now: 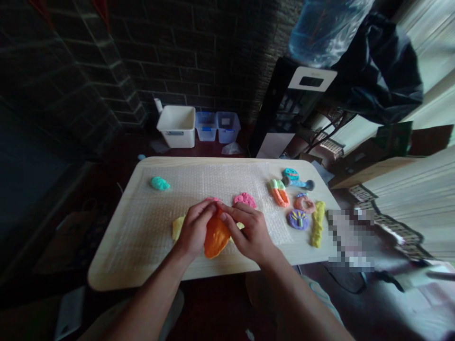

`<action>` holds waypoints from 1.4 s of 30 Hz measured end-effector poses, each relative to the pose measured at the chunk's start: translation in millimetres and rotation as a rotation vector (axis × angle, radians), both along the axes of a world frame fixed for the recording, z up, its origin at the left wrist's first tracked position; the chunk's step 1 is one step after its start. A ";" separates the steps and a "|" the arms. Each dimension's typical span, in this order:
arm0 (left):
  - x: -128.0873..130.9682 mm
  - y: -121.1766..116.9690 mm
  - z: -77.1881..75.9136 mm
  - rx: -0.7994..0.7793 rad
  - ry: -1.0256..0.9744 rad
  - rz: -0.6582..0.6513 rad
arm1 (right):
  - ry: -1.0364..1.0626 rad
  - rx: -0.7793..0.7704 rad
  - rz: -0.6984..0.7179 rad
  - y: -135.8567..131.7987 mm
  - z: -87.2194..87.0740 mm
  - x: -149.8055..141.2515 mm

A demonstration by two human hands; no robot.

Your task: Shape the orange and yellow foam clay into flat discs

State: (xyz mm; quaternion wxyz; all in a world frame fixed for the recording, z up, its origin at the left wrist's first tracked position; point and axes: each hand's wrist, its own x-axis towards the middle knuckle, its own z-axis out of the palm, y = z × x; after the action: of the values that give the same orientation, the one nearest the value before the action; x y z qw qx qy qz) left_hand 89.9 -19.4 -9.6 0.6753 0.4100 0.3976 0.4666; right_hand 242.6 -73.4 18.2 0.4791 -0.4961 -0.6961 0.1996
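I have the orange piece (216, 238) pinched between the fingertips of both hands, in front of me above the table (156, 272). My left hand (195, 221) closes on its far end from the left, thumb and forefinger together; my right hand (250, 228) closes on it from the right, its thumb laid along the piece's upper right edge. The tips of my two hands meet there, and they cover that end, so its exact shape seems narrow but I can't be sure.

The rest hangs free of my fingers, between my palms and on my side of the fingertips. Its long axis runs from my fingertips back toward me, leaning slightly left, with the broad, rounded end pointing at my body.

A yellow lump (177, 228) shows just beside my left hand, on the bubble wrap (137, 232). A pink bumpy piece (245, 199) lies just beyond my right knuckles, and a teal piece (160, 183) sits well apart, far to the left.
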 end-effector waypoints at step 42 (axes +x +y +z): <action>-1.2 -3.1 11.0 0.227 0.073 -0.088 | 0.460 -0.202 -0.045 -0.1 -7.7 -6.4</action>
State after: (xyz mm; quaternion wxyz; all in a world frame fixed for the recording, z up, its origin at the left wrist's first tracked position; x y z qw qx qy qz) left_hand 88.7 -22.5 1.4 0.6294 0.5176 0.3481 0.4635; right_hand 236.3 -73.4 10.5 0.5772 -0.4983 -0.5342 0.3648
